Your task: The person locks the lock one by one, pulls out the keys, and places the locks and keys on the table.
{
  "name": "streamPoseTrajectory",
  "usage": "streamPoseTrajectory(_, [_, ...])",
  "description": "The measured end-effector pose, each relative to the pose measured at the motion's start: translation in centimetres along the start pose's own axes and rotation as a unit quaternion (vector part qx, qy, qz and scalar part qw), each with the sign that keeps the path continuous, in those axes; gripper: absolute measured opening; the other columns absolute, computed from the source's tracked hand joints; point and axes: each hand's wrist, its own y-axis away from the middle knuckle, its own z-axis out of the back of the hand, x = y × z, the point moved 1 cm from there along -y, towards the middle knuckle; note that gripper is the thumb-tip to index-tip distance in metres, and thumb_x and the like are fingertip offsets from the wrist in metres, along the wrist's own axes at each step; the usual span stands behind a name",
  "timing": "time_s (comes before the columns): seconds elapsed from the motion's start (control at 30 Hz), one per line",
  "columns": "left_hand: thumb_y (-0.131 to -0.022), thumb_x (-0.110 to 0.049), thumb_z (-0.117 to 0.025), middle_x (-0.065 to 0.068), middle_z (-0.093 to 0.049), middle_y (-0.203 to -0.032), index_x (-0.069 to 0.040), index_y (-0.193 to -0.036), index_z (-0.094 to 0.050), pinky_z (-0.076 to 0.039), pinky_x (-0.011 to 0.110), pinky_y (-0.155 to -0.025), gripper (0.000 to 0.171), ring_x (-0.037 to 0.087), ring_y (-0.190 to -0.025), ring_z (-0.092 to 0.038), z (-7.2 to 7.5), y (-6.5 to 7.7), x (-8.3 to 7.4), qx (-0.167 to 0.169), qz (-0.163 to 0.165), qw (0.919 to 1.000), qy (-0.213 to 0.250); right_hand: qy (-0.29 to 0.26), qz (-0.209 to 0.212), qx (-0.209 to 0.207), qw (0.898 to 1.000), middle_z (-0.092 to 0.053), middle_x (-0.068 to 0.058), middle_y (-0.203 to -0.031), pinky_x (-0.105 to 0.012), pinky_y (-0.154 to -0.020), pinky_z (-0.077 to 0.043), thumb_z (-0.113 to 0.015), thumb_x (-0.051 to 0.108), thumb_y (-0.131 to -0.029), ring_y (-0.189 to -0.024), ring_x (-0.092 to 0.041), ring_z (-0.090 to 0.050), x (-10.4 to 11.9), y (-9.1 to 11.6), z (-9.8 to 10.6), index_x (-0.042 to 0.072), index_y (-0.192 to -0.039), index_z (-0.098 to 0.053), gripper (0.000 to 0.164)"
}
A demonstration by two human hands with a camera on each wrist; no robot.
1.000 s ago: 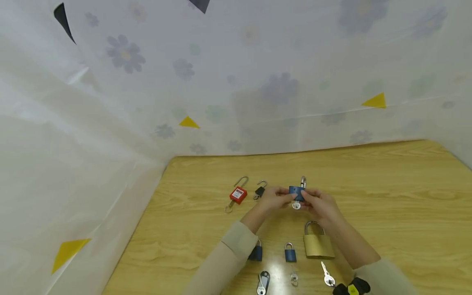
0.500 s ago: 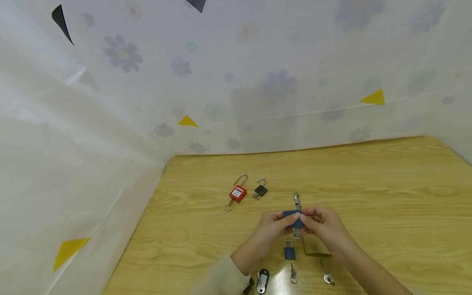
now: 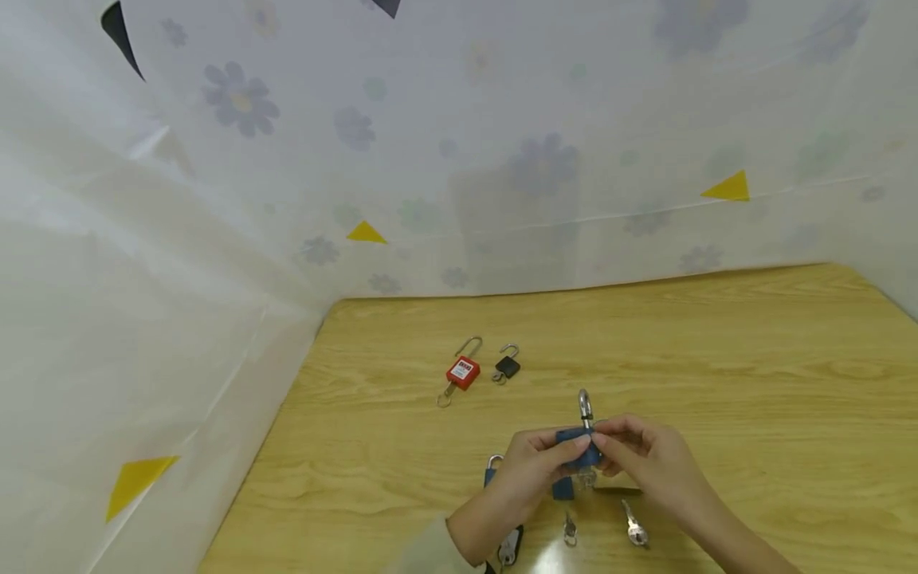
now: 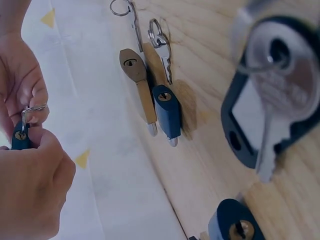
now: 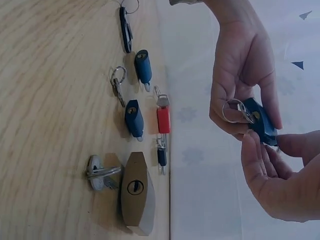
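Both hands hold one blue padlock (image 3: 590, 457) above the table (image 3: 753, 383), to the right of the red padlock (image 3: 463, 372) and nearer the person. The left hand (image 3: 527, 472) pinches its body between thumb and fingers; the fingers of the right hand (image 3: 651, 458) pinch its right edge. Its shackle (image 3: 585, 402) stands raised, and a key with a ring (image 5: 246, 113) sits in its keyhole.

The red padlock lies on the table with its shackle out at one leg and a ring at its lower end. Just right of it is a small black padlock (image 3: 508, 367), its shackle also free at one end. On the person's side of the red padlock are a second blue padlock (image 5: 142, 67), a third blue padlock (image 5: 134, 120) farther right, then the brass padlock (image 5: 137, 192). Nearer the person than the red padlock lie a black key tag (image 3: 511, 546), a ringed key (image 3: 570, 530) and a larger key (image 3: 635, 528). Beyond it hangs a flowered sheet (image 3: 502, 239).
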Motion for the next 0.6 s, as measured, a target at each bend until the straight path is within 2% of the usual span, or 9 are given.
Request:
streamPoseTrajectory(0.1, [-0.089,-0.015,-0.062,0.012,-0.068,-0.107,0.007,-0.11,-0.063,-0.052,0.025,-0.083,0.03,0.009,-0.088,-0.064,-0.2,0.3,0.1,-0.027,-0.008,0.9994,-0.021,0.05,0.038,-0.061,0.996,-0.063,-0.001,-0.075,-0.023,-0.055,-0.054,-0.051,0.014,-0.096,-0.06,-0.006,-0.059,0.8,-0.2,0.3,-0.006,-0.096,-0.061,0.022])
streamPoseTrajectory(0.17, [-0.088,-0.015,-0.063,0.012,-0.07,-0.104,0.006,-0.107,-0.065,-0.051,0.022,-0.079,0.029,0.007,-0.085,-0.063,-0.4,0.4,0.1,-0.037,-0.007,0.9988,-0.033,0.084,0.055,-0.084,0.991,-0.061,0.0,-0.071,-0.023,-0.051,-0.052,-0.049,0.016,-0.097,-0.057,-0.007,-0.056,1.2,-0.3,0.6,-0.003,-0.093,-0.062,0.023])
streamPoseTrajectory(0.3, [-0.087,-0.015,-0.064,0.014,-0.07,-0.104,0.005,-0.105,-0.067,-0.051,0.02,-0.077,0.027,0.009,-0.087,-0.065,-0.9,0.5,0.5,-0.031,-0.004,0.999,-0.032,0.157,0.039,-0.058,0.985,-0.054,0.0,-0.064,-0.021,-0.045,-0.042,-0.051,0.027,-0.096,-0.051,-0.007,-0.046,2.0,-0.9,0.8,0.003,-0.087,-0.062,0.028])
streamPoseTrajectory(0.4, [-0.087,-0.013,-0.064,0.016,-0.069,-0.104,0.006,-0.105,-0.066,-0.053,0.02,-0.074,0.027,0.008,-0.085,-0.066,-1.2,0.5,0.7,-0.019,-0.016,0.9989,-0.039,0.203,0.014,-0.037,0.978,-0.047,0.001,-0.059,-0.02,-0.041,-0.035,-0.054,0.035,-0.094,-0.048,-0.007,-0.037,2.4,-1.4,0.6,0.005,-0.081,-0.06,0.033])
streamPoseTrajectory(0.5, [-0.087,-0.011,-0.063,0.018,-0.069,-0.104,0.007,-0.106,-0.066,-0.054,0.018,-0.072,0.027,0.007,-0.083,-0.066,-1.4,0.6,0.8,-0.009,-0.028,0.9986,-0.044,0.224,0.01,-0.03,0.974,-0.044,0.001,-0.056,-0.018,-0.04,-0.031,-0.056,0.033,-0.093,-0.045,-0.006,-0.034,2.7,-1.7,0.5,0.005,-0.077,-0.058,0.032])
streamPoseTrajectory(0.6, [-0.087,-0.01,-0.063,0.019,-0.068,-0.106,0.007,-0.107,-0.065,-0.053,0.016,-0.07,0.027,0.008,-0.085,-0.066,-1.5,0.5,0.9,0.0,-0.032,0.9987,-0.039,0.223,0.017,-0.02,0.974,-0.044,0.001,-0.055,-0.017,-0.039,-0.03,-0.056,0.027,-0.093,-0.044,-0.005,-0.033,2.8,-1.8,0.4,0.005,-0.076,-0.057,0.028])
